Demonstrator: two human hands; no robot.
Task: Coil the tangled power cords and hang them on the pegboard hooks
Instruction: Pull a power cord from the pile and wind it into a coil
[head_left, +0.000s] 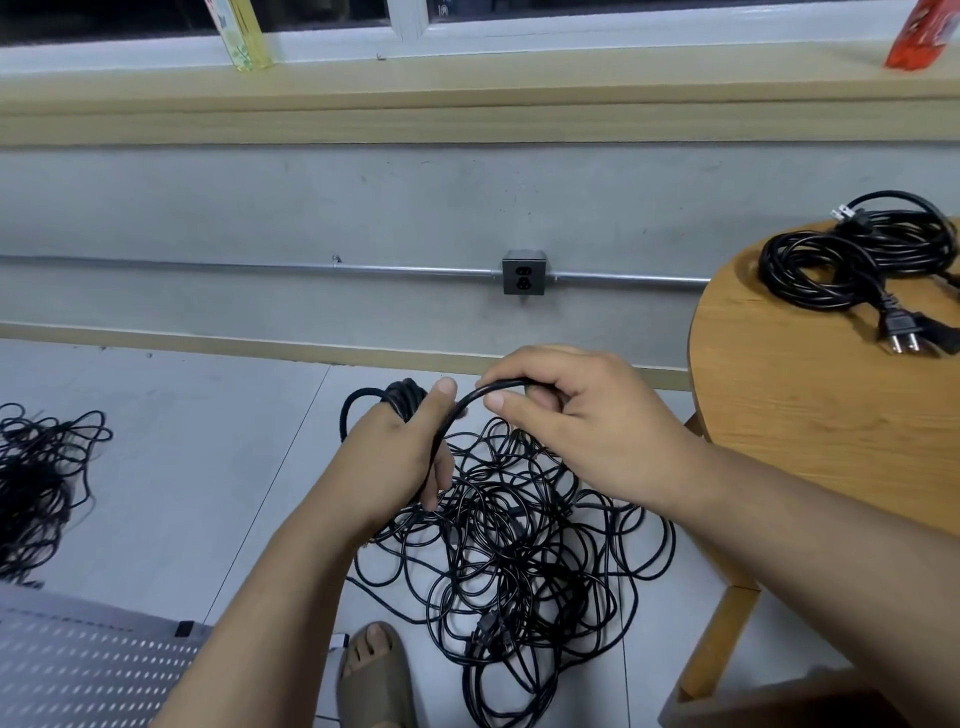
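Right hand (582, 415) fingers pinched on one black cord (470, 402) arcing to left hand (400, 457), which is clamped around a small coil (387, 397) of it. Below them, one big tangled pile (519, 561) on the floor (208, 441); a second tangle (36, 478) far left. One coiled cord bundle (852, 254) on the round wooden table (810, 405). Pegboard (78, 670) corner bottom left. One sandalled foot (374, 670).

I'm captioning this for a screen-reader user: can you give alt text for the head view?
Two hands coil a black cord: the left hand holds the coil, the right hand feeds a loop. Below, a tangled pile lies on the floor; coiled cords sit on a wooden table.
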